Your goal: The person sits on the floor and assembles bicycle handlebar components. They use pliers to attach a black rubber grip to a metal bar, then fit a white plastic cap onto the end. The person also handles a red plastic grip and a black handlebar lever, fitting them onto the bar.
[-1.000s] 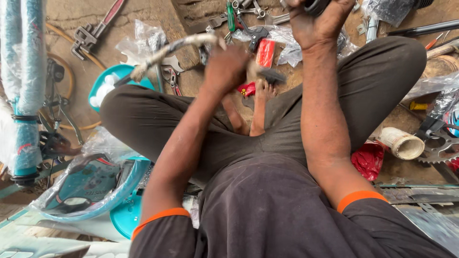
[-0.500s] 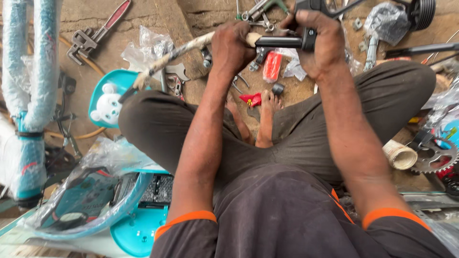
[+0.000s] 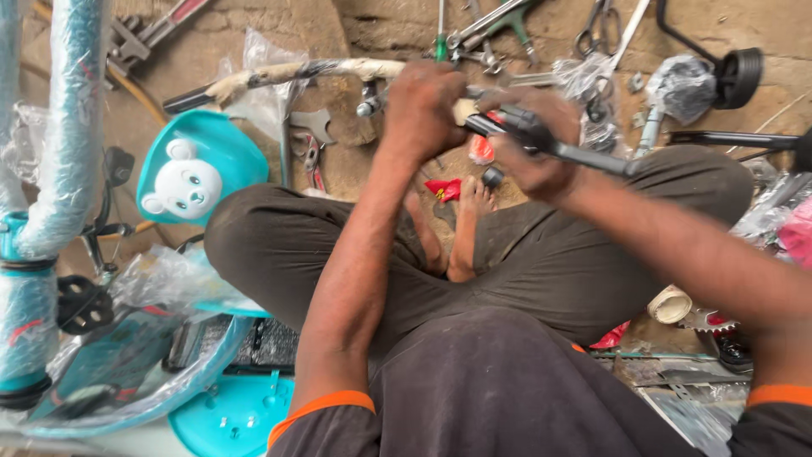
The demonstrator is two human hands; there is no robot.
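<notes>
A handlebar (image 3: 279, 74), wrapped in pale paper and plastic, runs above the crossed legs; the left hand (image 3: 423, 110) is closed round it near its middle; the right hand (image 3: 537, 148) is clenched on a black bar (image 3: 584, 154) that meets it, just beside the left. Left of the knee lies a teal bear plate (image 3: 190, 169); pliers (image 3: 596, 21) and spanners (image 3: 486, 25) lie beyond on the ground.

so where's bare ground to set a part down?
Bare dirt between the bear plate and left hand, below the wrapped bar. A strip right of the weight. Crowded: tools up top, bagged parts at left, clutter by the right knee.
</notes>
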